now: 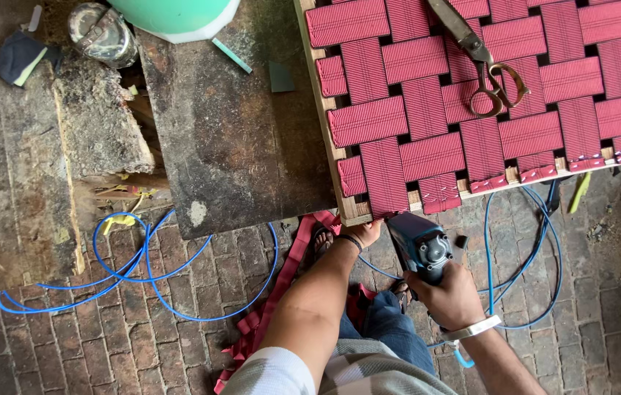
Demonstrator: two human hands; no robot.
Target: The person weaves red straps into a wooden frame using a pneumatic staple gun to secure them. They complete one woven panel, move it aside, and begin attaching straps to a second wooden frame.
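A wooden frame [323,102] woven with red webbing straps [427,110] lies on a dark worktable [230,146]. My left hand [364,232] pinches the loose end of a red strap at the frame's near edge. My right hand [451,296] grips a blue-grey pneumatic staple gun [419,245], its nose pointing at the frame edge just right of my left hand. Large scissors [480,60] rest on top of the webbing.
A blue air hose [142,271] loops over the brick floor on both sides of me. A roll of red webbing [281,292] trails down by my legs. A green round container [175,16] and a metal tin [102,33] sit at the back left.
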